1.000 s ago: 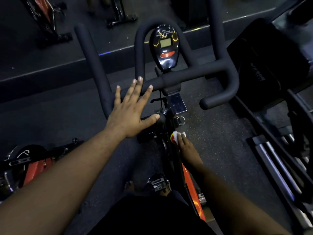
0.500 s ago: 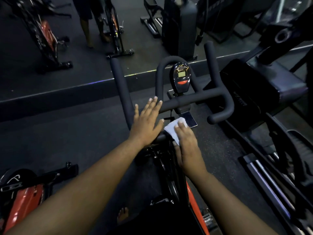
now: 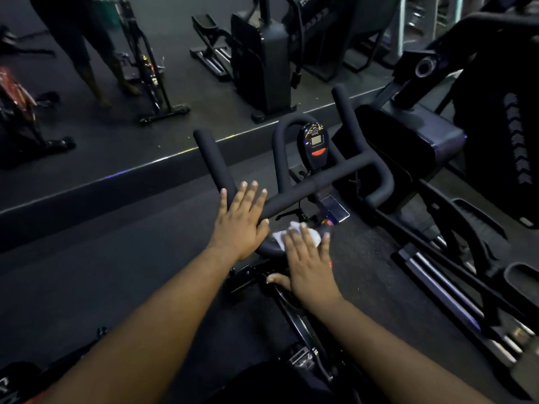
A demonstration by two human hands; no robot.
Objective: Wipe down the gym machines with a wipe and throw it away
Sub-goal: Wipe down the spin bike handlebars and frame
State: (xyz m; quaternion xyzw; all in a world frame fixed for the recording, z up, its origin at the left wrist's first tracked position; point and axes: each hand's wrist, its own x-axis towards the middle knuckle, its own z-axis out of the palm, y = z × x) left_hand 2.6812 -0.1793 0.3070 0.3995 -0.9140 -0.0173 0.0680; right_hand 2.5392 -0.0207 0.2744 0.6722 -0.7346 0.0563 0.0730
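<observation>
White wipe (image 3: 294,233): crumpled, pressed flat under the straight fingers of the right hand (image 3: 309,263) against the dark frame just below the handlebar stem; edges showing past the fingertips, thumb spread toward the left.
Left hand (image 3: 242,220): palm down, fingers straight and together, resting on the left bend of the handlebars, gripping nothing.
Black foam handlebars (image 3: 335,176) of the spin bike: two horns forward, centre loop, right end curled back.
Oval console (image 3: 315,142) inside the loop: small grey screen, red patch beneath.
Glossy plate (image 3: 335,209) under the stem, just beyond the wipe.
Dark rubber floor (image 3: 87,272).
Raised step (image 3: 116,179) with a bright edge across the room, beyond the bike.
Elliptical machine (image 3: 437,158) at right, steel rails near its base.
Second red-framed bike (image 3: 17,112) far left.
Another person's bare lower legs (image 3: 96,80) beside an upright bike stand, top left.
</observation>
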